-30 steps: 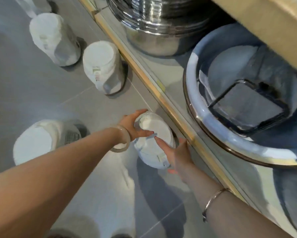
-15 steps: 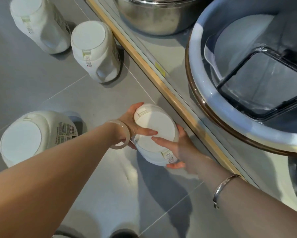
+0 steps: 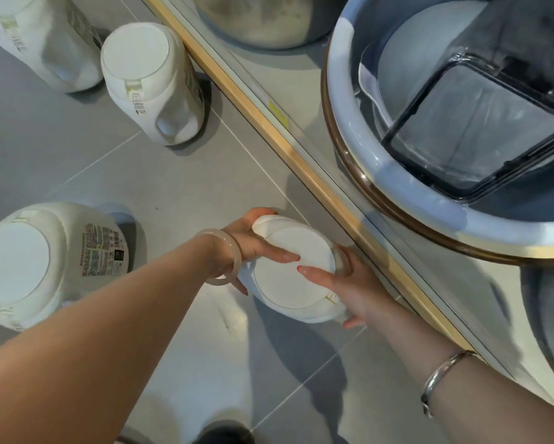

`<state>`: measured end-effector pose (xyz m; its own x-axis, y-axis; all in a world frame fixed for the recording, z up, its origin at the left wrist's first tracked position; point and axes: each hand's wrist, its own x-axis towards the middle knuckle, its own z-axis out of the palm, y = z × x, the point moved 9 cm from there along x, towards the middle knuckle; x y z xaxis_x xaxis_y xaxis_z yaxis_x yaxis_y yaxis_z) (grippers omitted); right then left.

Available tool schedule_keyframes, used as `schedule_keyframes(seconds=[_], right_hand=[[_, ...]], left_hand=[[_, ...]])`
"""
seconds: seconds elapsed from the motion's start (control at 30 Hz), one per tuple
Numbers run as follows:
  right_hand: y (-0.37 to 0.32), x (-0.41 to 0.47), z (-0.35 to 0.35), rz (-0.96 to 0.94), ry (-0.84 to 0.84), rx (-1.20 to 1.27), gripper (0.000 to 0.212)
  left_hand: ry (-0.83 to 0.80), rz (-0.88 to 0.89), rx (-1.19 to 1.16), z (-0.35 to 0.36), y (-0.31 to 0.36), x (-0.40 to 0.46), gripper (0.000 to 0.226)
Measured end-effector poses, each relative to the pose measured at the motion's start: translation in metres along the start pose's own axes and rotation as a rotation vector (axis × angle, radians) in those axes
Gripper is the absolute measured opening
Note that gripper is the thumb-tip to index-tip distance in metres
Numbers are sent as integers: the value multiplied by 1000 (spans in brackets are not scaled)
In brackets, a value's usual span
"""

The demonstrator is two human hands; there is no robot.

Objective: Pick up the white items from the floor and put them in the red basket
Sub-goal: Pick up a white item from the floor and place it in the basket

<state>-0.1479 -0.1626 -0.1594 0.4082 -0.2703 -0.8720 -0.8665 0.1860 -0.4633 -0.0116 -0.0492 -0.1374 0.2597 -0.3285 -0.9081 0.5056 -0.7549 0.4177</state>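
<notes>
A white jug (image 3: 296, 274) stands upside down on the grey floor near a shelf edge, its flat base facing me. My left hand (image 3: 248, 240) grips its left side, thumb across the base. My right hand (image 3: 349, 283) grips its right side, thumb also lying on the base. Three more white jugs stand on the floor: a large one (image 3: 29, 264) at the left, one (image 3: 151, 81) further up, one (image 3: 42, 40) at the top left. No red basket is in view.
A low shelf with a wooden front strip (image 3: 301, 161) runs diagonally on the right. It carries a blue basin (image 3: 397, 184) holding a clear lidded box (image 3: 474, 129), and a steel pot (image 3: 263, 24). A dark shoe (image 3: 224, 435) shows at the bottom.
Both hands have closed round the jug, and it has turned so its base faces me more squarely. The camera has come closer and lower.
</notes>
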Motion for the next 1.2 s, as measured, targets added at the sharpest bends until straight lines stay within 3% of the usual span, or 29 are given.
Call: schedule_keyframes(seconds=[0.23, 0.57, 0.93, 1.07, 1.2], right_hand=[[-3, -7, -1, -128, -13, -15, 61], [7, -74, 2, -136, -119, -20, 55], [-5, -239, -33, -127, -5, 74, 87], [-6, -322, -52, -130, 50, 216, 65], [6, -400, -76, -145, 113, 295, 68]], left_hand=[[-3, 18, -12, 8, -16, -5, 66], [17, -106, -104, 29, -54, -71, 63], [-77, -121, -20, 71, -3, -226, 64], [-98, -63, 92, 97, 17, -297, 71], [-103, 8, 202, 131, 30, -362, 76]])
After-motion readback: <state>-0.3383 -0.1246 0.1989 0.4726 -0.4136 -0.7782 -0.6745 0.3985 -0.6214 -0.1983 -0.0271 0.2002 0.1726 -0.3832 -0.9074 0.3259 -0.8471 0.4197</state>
